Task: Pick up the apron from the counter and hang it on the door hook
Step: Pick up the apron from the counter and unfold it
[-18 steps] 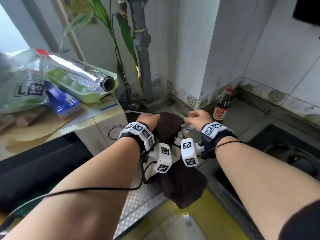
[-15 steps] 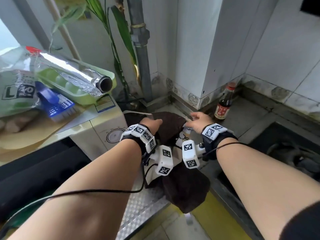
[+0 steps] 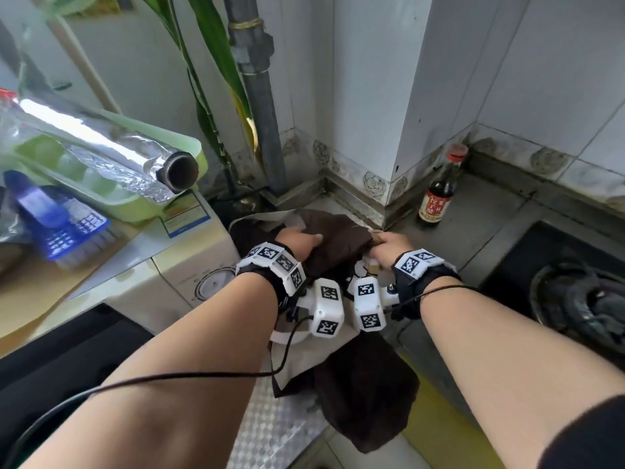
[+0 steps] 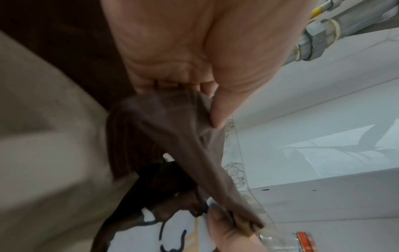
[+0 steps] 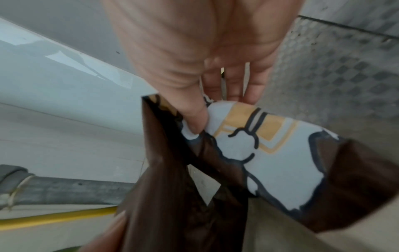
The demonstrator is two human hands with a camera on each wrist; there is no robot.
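Both hands now pinch the brown apron (image 3: pixel 341 245): left hand (image 3: pixel 297 240) and right hand (image 3: pixel 389 247) have bunched its top edge at the desk's (image 3: pixel 480 228) back corner, ready to lift.

soft daylight, glare on foil roll (image 3: pixel 111 154); wrist views blurred, edges warped.

The apron (image 3: pixel 341 245) lies on the counter (image 3: pixel 473 238), left of the bottle (image 3: pixel 439 194), right of the foil roll (image 3: pixel 111 154).

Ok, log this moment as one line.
stage: gathering apron off counter | left hand: grips apron | right hand: pinches apron | hook: not in view
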